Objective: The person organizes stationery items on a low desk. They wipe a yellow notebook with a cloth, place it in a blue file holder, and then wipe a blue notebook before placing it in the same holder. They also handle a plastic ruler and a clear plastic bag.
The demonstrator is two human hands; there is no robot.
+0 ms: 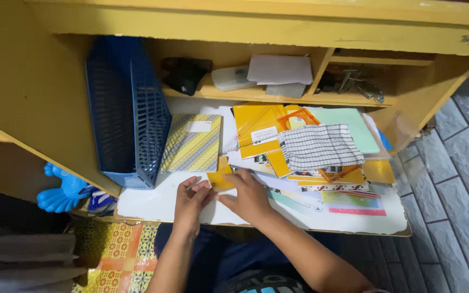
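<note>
I'm watching both hands pinching a small yellow card [220, 178] together at the near edge of the shelf [153, 203]: left hand [191, 199] gripping its near-left corner, right hand [249, 196] its right side, the card tilting far-left toward the patterned notebook [192, 142].

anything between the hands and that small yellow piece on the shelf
Nothing visible. Both the left hand and right hand already touch the small yellow piece; the patterned notebook lies apart, behind it.
</note>
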